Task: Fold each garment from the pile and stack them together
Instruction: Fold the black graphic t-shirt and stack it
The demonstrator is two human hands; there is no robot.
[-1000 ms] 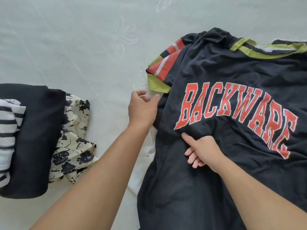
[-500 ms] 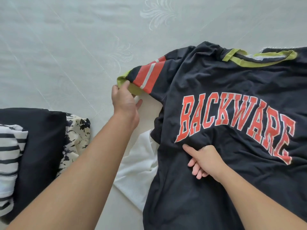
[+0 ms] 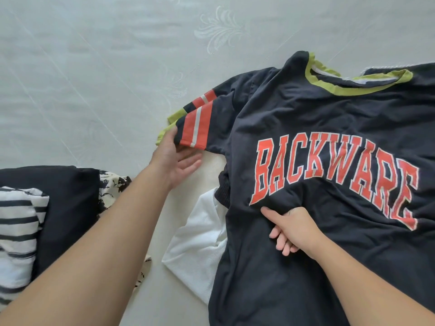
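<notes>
A dark navy t-shirt [image 3: 329,128] with red "BACKWARE" lettering and a lime collar lies spread on the right. Its left sleeve [image 3: 197,128], striped red and white with a lime cuff, sticks out to the left. My left hand [image 3: 176,158] holds that cuff, thumb on top and the other fingers loosely extended below the sleeve edge. My right hand [image 3: 292,229] grips a bunched fold of the shirt's chest just under the lettering. A white garment [image 3: 197,243] lies partly under the shirt's left side.
At the left edge sits a stack: a black-and-white striped garment [image 3: 16,231], a black garment [image 3: 68,208] and a cream one with black print [image 3: 113,184]. All lie on a pale patterned surface [image 3: 94,78], bare across the top and left.
My left hand went from the shirt's side to the sleeve cuff and drew the sleeve out to the left. My right hand kept its hold under the lettering. More of the white garment shows.
</notes>
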